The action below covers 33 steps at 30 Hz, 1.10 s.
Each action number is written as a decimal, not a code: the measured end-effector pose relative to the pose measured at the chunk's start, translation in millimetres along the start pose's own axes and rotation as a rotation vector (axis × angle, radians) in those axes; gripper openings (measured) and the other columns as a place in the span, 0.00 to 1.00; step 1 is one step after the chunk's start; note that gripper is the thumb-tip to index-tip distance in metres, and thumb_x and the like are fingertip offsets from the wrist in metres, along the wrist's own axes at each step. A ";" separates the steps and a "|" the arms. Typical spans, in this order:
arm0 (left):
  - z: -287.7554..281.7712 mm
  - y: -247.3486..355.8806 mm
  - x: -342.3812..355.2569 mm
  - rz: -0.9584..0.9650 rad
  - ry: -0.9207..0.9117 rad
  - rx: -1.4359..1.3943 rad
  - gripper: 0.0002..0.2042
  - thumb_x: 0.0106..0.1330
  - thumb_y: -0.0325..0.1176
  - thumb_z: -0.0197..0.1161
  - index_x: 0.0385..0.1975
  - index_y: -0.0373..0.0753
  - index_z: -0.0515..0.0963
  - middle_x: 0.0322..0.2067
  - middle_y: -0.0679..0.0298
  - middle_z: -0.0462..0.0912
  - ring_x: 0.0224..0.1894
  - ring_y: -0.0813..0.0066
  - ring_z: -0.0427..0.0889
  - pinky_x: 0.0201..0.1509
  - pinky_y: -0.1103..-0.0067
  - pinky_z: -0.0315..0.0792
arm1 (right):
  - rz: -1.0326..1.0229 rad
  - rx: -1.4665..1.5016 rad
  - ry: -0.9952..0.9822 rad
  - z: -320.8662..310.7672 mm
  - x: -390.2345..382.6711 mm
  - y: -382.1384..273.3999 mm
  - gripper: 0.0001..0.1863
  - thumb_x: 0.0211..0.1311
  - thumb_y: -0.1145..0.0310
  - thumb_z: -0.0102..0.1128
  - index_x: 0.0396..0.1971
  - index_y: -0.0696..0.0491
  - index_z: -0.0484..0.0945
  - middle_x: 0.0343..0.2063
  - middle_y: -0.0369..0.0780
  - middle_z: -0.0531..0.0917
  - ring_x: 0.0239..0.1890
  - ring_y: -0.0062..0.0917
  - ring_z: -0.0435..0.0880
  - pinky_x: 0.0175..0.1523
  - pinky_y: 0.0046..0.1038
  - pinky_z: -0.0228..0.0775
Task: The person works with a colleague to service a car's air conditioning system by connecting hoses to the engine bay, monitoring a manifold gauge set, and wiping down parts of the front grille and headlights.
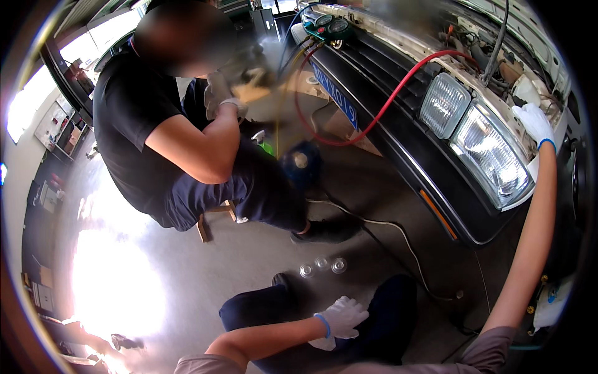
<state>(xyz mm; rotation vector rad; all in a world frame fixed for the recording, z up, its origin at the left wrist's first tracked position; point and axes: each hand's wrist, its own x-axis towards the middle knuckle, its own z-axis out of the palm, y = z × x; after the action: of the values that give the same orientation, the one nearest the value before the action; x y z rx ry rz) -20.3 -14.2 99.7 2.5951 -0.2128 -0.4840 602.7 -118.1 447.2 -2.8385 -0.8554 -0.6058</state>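
My left hand (344,316), in a white glove with a blue cuff edge, rests over my dark-trousered leg, its fingers loosely bent and apart with nothing seen in them. My right hand (536,123), gloved the same way, reaches far forward and lies on the rim of the car's engine bay, just behind the headlight (489,153). Its fingers stretch toward a white plastic reservoir (527,93). A red hose (408,81) runs from the engine bay in a loop to a gauge manifold (325,26) set on the car's front.
A person (168,137) in black sits on a low wooden stool (212,216) at the left, gloved hands together. Several small clear cups (338,265) stand on the floor. Nearby are a blue cylinder (301,165), a green spray bottle (266,148) and a pale cable (398,230).
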 end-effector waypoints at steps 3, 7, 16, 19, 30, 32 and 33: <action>-4.3 -1.1 2.5 0.014 0.102 0.031 0.26 0.61 0.48 0.78 0.53 0.37 0.83 0.46 0.56 0.87 0.51 0.54 0.87 0.58 0.61 0.79 | -0.021 -0.016 0.031 3.4 0.0 5.6 0.35 0.72 0.40 0.61 0.42 0.66 0.85 0.40 0.64 0.87 0.48 0.59 0.88 0.53 0.51 0.75; -8.1 -0.9 2.2 -0.020 0.052 0.020 0.24 0.60 0.46 0.77 0.50 0.36 0.83 0.46 0.55 0.87 0.51 0.52 0.88 0.57 0.60 0.80 | 0.078 -0.013 -0.062 -9.4 -9.2 -15.5 0.35 0.72 0.41 0.64 0.49 0.65 0.87 0.51 0.62 0.89 0.58 0.55 0.88 0.63 0.49 0.76; -4.6 0.1 3.6 -0.010 -0.016 -0.005 0.22 0.62 0.44 0.74 0.50 0.35 0.83 0.47 0.54 0.88 0.52 0.52 0.88 0.58 0.59 0.80 | 0.068 -0.033 -0.064 -9.4 -5.2 -11.6 0.34 0.72 0.41 0.64 0.48 0.65 0.87 0.47 0.62 0.88 0.55 0.55 0.88 0.59 0.49 0.76; -1.6 -0.1 4.0 -0.006 -0.017 0.000 0.22 0.62 0.44 0.74 0.50 0.36 0.83 0.47 0.54 0.88 0.52 0.53 0.88 0.59 0.60 0.80 | 0.071 -0.008 -0.046 -6.6 -6.3 -11.2 0.34 0.72 0.42 0.64 0.47 0.65 0.87 0.47 0.62 0.88 0.54 0.54 0.89 0.58 0.48 0.76; 1.7 -0.5 5.4 0.015 0.001 -0.012 0.23 0.62 0.43 0.73 0.52 0.36 0.83 0.47 0.54 0.88 0.52 0.52 0.88 0.59 0.59 0.81 | 0.068 0.031 -0.037 -4.9 -4.3 -6.8 0.33 0.72 0.44 0.65 0.47 0.66 0.86 0.46 0.62 0.88 0.53 0.53 0.89 0.57 0.47 0.76; 4.7 -2.0 5.0 0.018 0.009 -0.014 0.22 0.62 0.43 0.73 0.52 0.36 0.83 0.47 0.54 0.88 0.51 0.52 0.88 0.59 0.59 0.81 | 0.066 -0.001 -0.055 -5.1 -3.4 -8.1 0.33 0.72 0.42 0.64 0.47 0.65 0.87 0.47 0.62 0.88 0.54 0.54 0.88 0.58 0.48 0.75; 4.7 -2.1 5.1 0.025 0.017 -0.018 0.22 0.62 0.43 0.73 0.51 0.36 0.83 0.47 0.54 0.88 0.51 0.52 0.88 0.59 0.59 0.81 | 0.068 0.000 -0.054 -5.0 -2.9 -8.1 0.33 0.72 0.42 0.64 0.47 0.65 0.87 0.47 0.62 0.88 0.54 0.54 0.88 0.58 0.48 0.75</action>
<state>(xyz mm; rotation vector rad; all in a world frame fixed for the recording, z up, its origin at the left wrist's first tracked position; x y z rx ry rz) -17.2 -15.6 93.3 2.5751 -0.2332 -0.4528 594.3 -114.0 450.6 -2.8826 -0.7636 -0.5221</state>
